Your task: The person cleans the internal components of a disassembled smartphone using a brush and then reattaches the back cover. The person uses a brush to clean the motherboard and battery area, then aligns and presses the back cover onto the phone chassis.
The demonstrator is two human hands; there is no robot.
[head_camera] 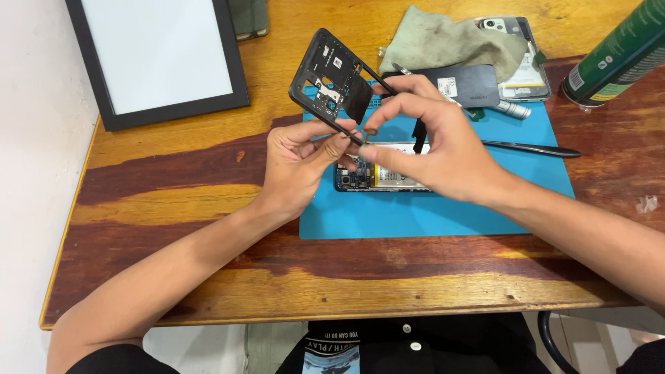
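My left hand (301, 166) pinches the lower edge of a black phone mid-frame (331, 76), holding it tilted above the blue work mat (443, 208). My right hand (433, 142) grips the frame's other long edge, with its fingertips close to the left hand's. Under both hands an opened phone (367, 176) lies flat on the mat, its blue circuit board and battery showing; my right hand hides most of it.
A black-framed white tablet (159, 55) lies at the back left. A greenish cloth (443, 41), a black phone back cover (471, 83), another phone (526, 69), a green spray can (616, 55) and a thin black tool (533, 148) sit at the back right.
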